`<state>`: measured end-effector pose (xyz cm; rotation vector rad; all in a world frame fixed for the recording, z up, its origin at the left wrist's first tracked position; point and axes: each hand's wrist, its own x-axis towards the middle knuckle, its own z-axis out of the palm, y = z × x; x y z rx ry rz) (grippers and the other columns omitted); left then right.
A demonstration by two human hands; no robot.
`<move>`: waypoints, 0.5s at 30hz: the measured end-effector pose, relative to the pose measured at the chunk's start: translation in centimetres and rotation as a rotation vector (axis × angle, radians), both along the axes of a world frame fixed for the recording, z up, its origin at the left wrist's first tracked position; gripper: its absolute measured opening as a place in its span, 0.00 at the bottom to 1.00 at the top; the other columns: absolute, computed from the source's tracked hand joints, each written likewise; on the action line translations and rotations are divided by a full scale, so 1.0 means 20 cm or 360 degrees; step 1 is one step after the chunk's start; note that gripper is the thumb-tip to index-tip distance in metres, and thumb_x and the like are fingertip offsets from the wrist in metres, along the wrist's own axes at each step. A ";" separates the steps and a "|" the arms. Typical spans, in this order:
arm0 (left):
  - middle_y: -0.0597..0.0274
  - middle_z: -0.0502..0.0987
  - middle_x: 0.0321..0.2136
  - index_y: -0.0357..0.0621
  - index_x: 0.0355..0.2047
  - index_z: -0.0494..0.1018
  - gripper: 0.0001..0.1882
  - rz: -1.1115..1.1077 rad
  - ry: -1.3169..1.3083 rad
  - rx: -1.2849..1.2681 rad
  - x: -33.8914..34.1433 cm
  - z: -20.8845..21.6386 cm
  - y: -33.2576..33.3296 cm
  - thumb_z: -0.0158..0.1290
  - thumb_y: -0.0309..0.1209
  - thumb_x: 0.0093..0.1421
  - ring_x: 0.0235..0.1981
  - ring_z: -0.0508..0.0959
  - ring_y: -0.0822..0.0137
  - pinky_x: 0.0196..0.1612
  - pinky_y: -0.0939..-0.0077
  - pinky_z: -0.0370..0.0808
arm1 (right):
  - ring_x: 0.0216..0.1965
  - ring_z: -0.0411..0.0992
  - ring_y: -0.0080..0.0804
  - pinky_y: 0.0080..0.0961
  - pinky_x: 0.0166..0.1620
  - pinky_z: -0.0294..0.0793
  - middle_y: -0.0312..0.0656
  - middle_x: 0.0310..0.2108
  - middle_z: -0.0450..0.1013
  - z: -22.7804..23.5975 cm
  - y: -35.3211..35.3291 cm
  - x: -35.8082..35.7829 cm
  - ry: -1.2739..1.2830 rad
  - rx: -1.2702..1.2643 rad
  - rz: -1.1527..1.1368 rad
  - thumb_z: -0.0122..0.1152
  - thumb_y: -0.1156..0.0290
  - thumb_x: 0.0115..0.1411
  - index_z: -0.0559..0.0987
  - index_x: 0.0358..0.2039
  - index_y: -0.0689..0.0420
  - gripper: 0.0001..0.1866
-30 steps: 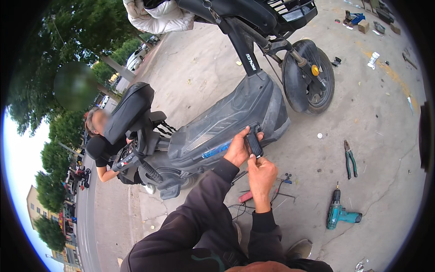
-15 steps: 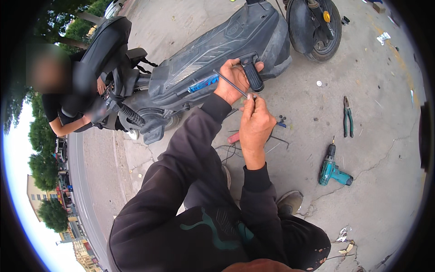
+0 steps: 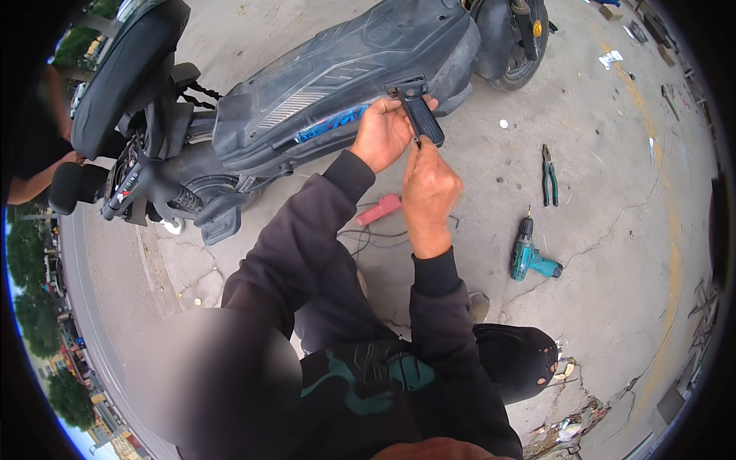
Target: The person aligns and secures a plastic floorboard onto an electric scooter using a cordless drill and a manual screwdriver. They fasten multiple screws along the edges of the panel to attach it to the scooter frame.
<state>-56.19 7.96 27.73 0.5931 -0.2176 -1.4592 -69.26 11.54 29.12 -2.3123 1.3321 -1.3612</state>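
A black folding footrest [image 3: 426, 123] sits against the lower side of a dark grey scooter [image 3: 337, 65]. My left hand [image 3: 379, 136] grips it, with fingertips showing beyond its far edge. My right hand [image 3: 431, 192] is closed just below the footrest, pinching a thin metal rod [image 3: 406, 115] that runs up along the footrest's left edge toward its bracket. The rod's tip is hard to make out there. A blue printed strip [image 3: 331, 124] lies along the scooter's side, left of my left hand.
Pliers [image 3: 549, 176] with green handles and a teal cordless drill [image 3: 530, 257] lie on the concrete to the right. A red-pink handle-like object [image 3: 379, 209] and dark wires lie below my hands. Another person's arm [image 3: 42, 180] reaches in beside the scooter at far left.
The view has shifted, so the scooter and tools sit further left. The rod has swung from lying across my left palm to lying alongside the footrest, which now rests at its bracket.
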 end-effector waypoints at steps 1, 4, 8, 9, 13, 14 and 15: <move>0.42 0.72 0.53 0.34 0.48 0.65 0.17 -0.0010 -0.0020 0.0018 0.00 -0.01 0.00 0.35 0.32 0.65 0.61 0.70 0.48 0.63 0.54 0.68 | 0.20 0.77 0.43 0.33 0.23 0.74 0.48 0.20 0.76 0.00 0.00 0.01 0.0026 0.0002 0.0038 0.65 0.74 0.59 0.80 0.36 0.61 0.06; 0.44 0.71 0.53 0.35 0.51 0.63 0.17 -0.0009 0.0103 -0.0041 0.00 -0.01 -0.01 0.33 0.29 0.67 0.62 0.69 0.50 0.64 0.54 0.67 | 0.20 0.77 0.43 0.32 0.23 0.74 0.47 0.20 0.76 -0.02 0.00 0.01 0.0027 0.0047 -0.0032 0.65 0.75 0.59 0.80 0.36 0.61 0.06; 0.46 0.70 0.54 0.34 0.53 0.62 0.17 0.0016 0.0128 -0.0025 -0.01 -0.01 -0.01 0.31 0.28 0.68 0.62 0.69 0.52 0.65 0.55 0.67 | 0.19 0.76 0.43 0.32 0.22 0.73 0.47 0.20 0.76 -0.02 0.00 0.00 0.0095 -0.0001 -0.0042 0.64 0.74 0.60 0.80 0.36 0.61 0.06; 0.46 0.70 0.55 0.34 0.54 0.62 0.17 0.0020 0.0138 -0.0012 -0.01 -0.01 -0.01 0.31 0.28 0.69 0.62 0.69 0.52 0.65 0.56 0.68 | 0.19 0.76 0.42 0.32 0.22 0.73 0.48 0.20 0.76 -0.03 0.00 0.00 0.0106 -0.0010 -0.0055 0.64 0.74 0.60 0.80 0.37 0.61 0.06; 0.46 0.69 0.55 0.31 0.56 0.61 0.18 0.0026 0.0144 -0.0012 -0.02 -0.03 -0.02 0.33 0.27 0.70 0.62 0.69 0.53 0.64 0.57 0.68 | 0.19 0.76 0.42 0.32 0.22 0.72 0.48 0.20 0.75 -0.05 0.00 0.02 0.0042 0.0052 -0.0105 0.64 0.74 0.61 0.80 0.37 0.61 0.05; 0.46 0.69 0.55 0.30 0.56 0.61 0.18 0.0010 0.0135 -0.0022 -0.01 -0.04 -0.02 0.34 0.28 0.70 0.62 0.69 0.53 0.64 0.57 0.68 | 0.19 0.76 0.42 0.32 0.22 0.72 0.48 0.20 0.75 -0.04 0.01 0.03 0.0018 0.0081 -0.0122 0.63 0.74 0.61 0.80 0.37 0.61 0.05; 0.46 0.70 0.55 0.29 0.56 0.61 0.19 -0.0006 0.0127 -0.0031 -0.01 -0.04 -0.02 0.34 0.28 0.70 0.62 0.69 0.53 0.64 0.58 0.68 | 0.18 0.76 0.43 0.32 0.22 0.72 0.49 0.20 0.75 -0.03 0.01 0.04 -0.0005 0.0109 -0.0139 0.63 0.74 0.61 0.80 0.36 0.62 0.05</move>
